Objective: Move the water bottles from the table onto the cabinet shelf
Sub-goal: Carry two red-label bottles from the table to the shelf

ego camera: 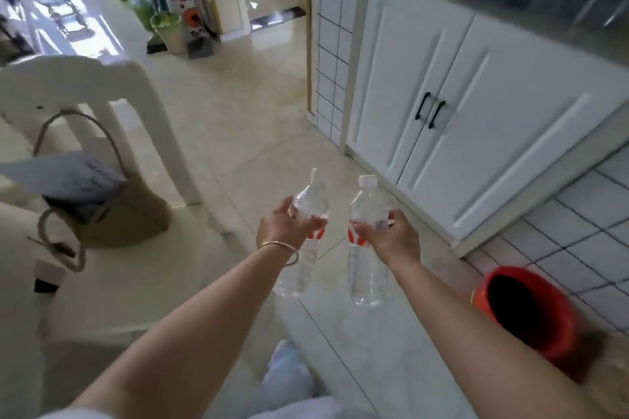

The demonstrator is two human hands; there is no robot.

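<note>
The cabinet (pixel 452 112) stands at the right, its two doors closed. Left of the cabinet and nearer the camera, two water bottles are held over the floor (pixel 245 119): the left hand (pixel 284 223) grips the left bottle (pixel 303 241), the right hand (pixel 391 236) the right bottle (pixel 367 241), just beside each other. A bucket (pixel 524 313) sits below the cabinet's near corner. Far left of the cabinet stands a chair (pixel 85 85), with a bag (pixel 109 201) beneath it.

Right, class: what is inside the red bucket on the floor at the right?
The red bucket shows only a dark interior; nothing can be made out in it. Its bottom is lost in shadow, so whether it holds anything cannot be told.
</note>
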